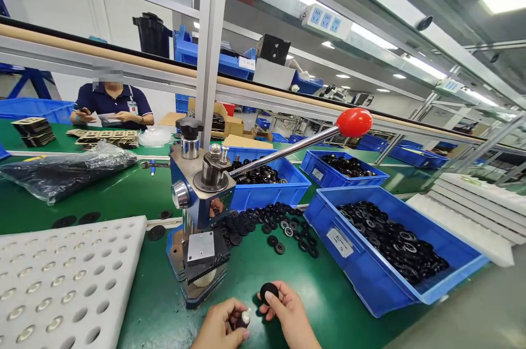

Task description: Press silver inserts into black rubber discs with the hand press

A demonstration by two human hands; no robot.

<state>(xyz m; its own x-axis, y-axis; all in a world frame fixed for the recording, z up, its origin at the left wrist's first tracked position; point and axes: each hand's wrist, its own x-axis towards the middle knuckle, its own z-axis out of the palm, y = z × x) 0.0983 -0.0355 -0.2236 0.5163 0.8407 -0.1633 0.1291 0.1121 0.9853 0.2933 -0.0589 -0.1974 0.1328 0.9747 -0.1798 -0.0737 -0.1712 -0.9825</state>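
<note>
My left hand (pixel 224 324) is closed around a small dark round part with a white top (pixel 245 317), low in front of the press. Just to its right, my right hand (pixel 287 313) pinches a black disc (pixel 269 292) between thumb and fingers. The two parts are apart, held above the green bench. Behind my hands stands a hand lever press (pixel 207 195) with a red ball knob (pixel 354 122) on its raised lever. Several loose black discs (pixel 279 248) lie on the bench right of the press.
A white foam tray (pixel 130 261) with round holes, many filled, lies at left. A blue bin (pixel 365 278) of black discs stands at right, with more blue bins (pixel 267 195) behind. A plastic bag (pixel 69 171) lies back left. Across the bench a person (pixel 113 102) sits.
</note>
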